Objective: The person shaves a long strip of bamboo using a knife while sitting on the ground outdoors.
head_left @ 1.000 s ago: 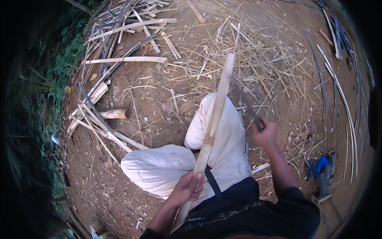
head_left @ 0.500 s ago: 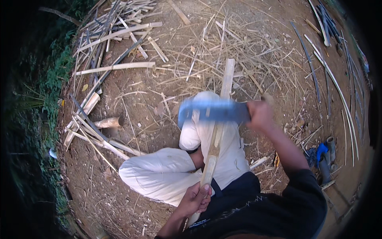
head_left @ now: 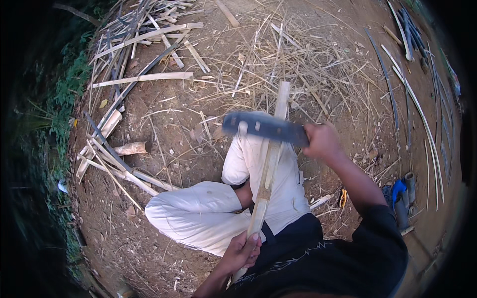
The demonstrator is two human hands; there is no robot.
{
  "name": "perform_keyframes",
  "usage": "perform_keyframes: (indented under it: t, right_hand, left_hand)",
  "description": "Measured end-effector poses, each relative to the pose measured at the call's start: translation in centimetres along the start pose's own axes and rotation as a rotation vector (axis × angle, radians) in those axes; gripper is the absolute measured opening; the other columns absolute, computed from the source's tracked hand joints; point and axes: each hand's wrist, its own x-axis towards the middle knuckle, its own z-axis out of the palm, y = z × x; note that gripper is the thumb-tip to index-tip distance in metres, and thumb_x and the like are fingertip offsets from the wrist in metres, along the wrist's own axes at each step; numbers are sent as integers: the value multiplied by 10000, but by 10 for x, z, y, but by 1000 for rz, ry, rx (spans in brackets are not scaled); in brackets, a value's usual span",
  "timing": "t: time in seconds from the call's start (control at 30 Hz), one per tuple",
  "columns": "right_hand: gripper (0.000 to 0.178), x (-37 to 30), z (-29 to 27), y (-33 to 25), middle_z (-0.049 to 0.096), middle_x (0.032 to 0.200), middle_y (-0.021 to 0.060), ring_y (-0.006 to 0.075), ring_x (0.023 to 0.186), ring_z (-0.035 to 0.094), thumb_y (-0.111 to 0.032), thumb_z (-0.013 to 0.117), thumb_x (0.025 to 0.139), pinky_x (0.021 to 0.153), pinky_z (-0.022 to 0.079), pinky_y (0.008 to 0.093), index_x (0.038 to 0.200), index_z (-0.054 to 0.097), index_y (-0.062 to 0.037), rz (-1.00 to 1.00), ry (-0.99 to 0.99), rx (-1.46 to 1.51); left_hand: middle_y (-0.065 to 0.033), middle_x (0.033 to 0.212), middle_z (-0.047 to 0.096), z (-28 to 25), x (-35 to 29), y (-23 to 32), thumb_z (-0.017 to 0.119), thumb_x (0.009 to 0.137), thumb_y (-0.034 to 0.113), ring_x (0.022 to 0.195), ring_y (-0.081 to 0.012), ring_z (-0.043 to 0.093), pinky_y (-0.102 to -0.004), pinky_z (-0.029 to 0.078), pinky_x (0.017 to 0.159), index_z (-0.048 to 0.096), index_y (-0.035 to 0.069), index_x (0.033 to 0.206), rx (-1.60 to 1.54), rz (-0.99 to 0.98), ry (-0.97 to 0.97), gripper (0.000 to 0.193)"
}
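Note:
A long split bamboo strip (head_left: 268, 171) slants up from my waist, across my pale trouser leg, its far end out past my knee. Close to my body my left hand (head_left: 242, 252) is wrapped round its near part, thumb on top. My right hand (head_left: 325, 142) is closed on the handle end of a machete (head_left: 263, 128), which is slightly blurred. Its broad dark blade points left and lies across the strip in view near my knee; whether it touches the bamboo I cannot tell. The handle is mostly hidden in my fist.
A heap of bamboo strips (head_left: 144, 42) lies far left, with a short bamboo piece (head_left: 131, 148) nearer. Thin shavings (head_left: 313, 62) cover the ground ahead. Long strips (head_left: 422, 109) lie on the right, near bamboo tubes (head_left: 409, 186) and a blue cloth (head_left: 398, 190). Green plants (head_left: 64, 89) edge the left.
The machete blade has tilted, its tip now higher than its handle end, and shows less blur. My right hand has shifted slightly left. My left hand still grips the strip in nearly the same place.

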Motion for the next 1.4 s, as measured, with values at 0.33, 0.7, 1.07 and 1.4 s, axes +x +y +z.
perform_keyframes:
  t: [0.33,0.7,1.07,1.4]
  right_hand:
    - [243,5,17,23,672,713,137,343,654,675,-213,765,644,639,545,438,814,642,-89,-1,-14,-24]
    - [271,34,36,52,690,832,224,389,815,683,-229,717,720,747,541,477,888,693,-18,395,-147,38]
    - [418,-56,171,104,673,1041,282,438,977,664,-326,662,787,845,537,505,1006,689,29,878,-255,11]
    - [227,-26,167,22,692,976,198,364,901,672,-145,675,848,813,524,431,1001,677,22,621,88,377]
  left_hand:
    - [0,613,391,-1,-20,-1,435,1057,340,442,-78,353,-244,320,396,462,52,946,42,-55,64,310]
    - [16,620,399,-6,-36,-25,450,1051,347,437,-62,357,-236,316,396,473,70,939,81,-49,103,300]
    - [10,619,420,-63,-29,25,483,1035,375,442,-71,363,-231,303,398,515,75,924,21,239,362,321]
    - [32,607,414,-98,-143,215,457,1040,398,410,-51,361,-221,314,367,501,75,942,354,926,814,340]
